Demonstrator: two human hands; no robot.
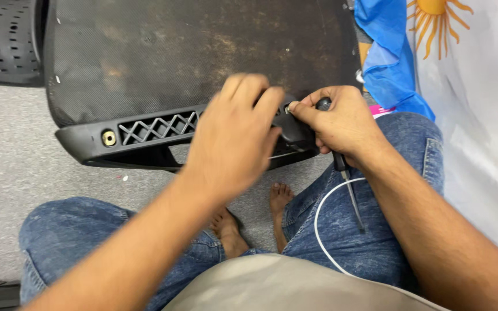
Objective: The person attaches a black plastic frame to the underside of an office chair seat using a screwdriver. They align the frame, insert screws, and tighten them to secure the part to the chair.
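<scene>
Your left hand (234,138) lies loosely open on the chair seat frame (145,135); your right hand (341,124) grips a screwdriver (350,193), pinching a screw (288,107). Left of your hands, one brass insert (109,137) sits unfilled.

it looks like a fix-it room or small workshop: a bare grey floor (12,167), a chair seat (191,63) lying upside down, and a screwdriver (350,190).
</scene>
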